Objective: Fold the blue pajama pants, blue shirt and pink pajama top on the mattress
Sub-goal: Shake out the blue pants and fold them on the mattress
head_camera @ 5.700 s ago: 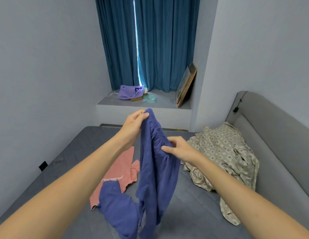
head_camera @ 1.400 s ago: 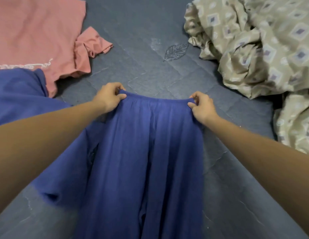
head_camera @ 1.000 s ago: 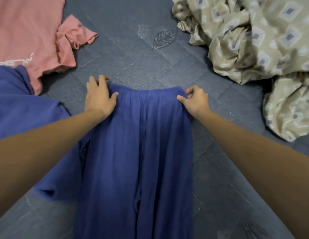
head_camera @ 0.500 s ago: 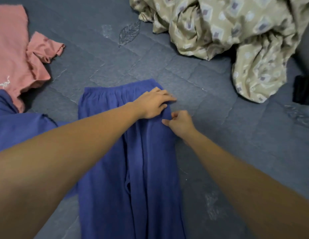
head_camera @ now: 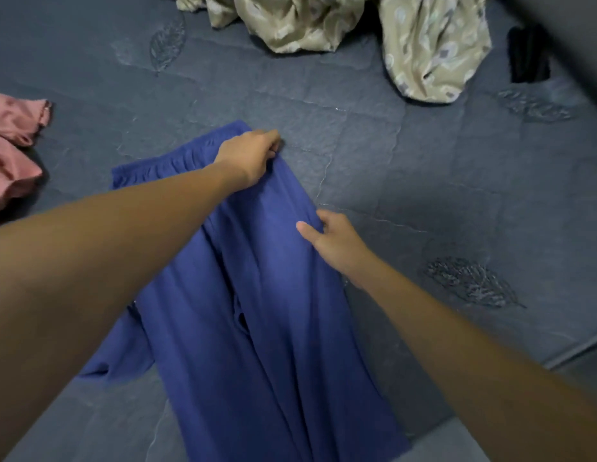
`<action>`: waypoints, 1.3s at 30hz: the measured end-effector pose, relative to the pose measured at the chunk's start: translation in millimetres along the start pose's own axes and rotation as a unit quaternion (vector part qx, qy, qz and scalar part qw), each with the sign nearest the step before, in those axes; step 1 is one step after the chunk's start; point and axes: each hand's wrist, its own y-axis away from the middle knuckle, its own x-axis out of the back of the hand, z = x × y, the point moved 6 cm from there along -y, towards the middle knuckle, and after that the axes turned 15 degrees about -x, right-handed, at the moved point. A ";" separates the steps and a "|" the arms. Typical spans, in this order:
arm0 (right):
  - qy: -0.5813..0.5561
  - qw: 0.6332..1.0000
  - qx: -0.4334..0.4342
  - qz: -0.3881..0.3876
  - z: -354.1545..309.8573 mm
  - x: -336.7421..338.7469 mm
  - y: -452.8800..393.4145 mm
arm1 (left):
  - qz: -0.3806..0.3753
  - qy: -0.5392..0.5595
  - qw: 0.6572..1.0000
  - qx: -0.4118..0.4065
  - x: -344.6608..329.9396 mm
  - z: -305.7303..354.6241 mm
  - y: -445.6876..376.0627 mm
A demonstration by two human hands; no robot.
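We have the blue pajama pants (head_camera: 257, 328) spread flat mid-mattress (head_camera: 423, 178), our left hand (head_camera: 248, 156) pinching the waistband's 1 o'clock corner and right hand (head_camera: 333, 240) gripping the 3 o'clock side seam, apparently to fold one leg across.

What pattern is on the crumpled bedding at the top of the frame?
The bedding is beige with pale diamond shapes; seen in the head view, though blurred.

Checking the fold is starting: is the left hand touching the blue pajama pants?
Touching. The head view shows the left hand pinching the waistband's right corner of the blue pajama pants.
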 end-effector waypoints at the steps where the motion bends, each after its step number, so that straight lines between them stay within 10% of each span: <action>1: -0.008 1.000 -0.004 -0.007 9.0 3.5 9.8 | -0.001 -0.010 1.000 0.007 1.7 2.1 -3.2; 13: -0.007 0.994 -0.058 0.094 114.3 62.9 88.4 | -0.018 -0.010 0.998 0.060 -14.9 71.6 16.3; 23: 0.007 0.982 -0.086 0.170 174.8 67.2 160.8 | -0.153 -0.036 0.985 -0.077 -82.9 208.0 92.9; 39: 0.043 0.979 -0.084 0.179 236.3 78.0 224.2 | -0.121 -0.052 0.985 -0.111 -127.0 292.4 148.9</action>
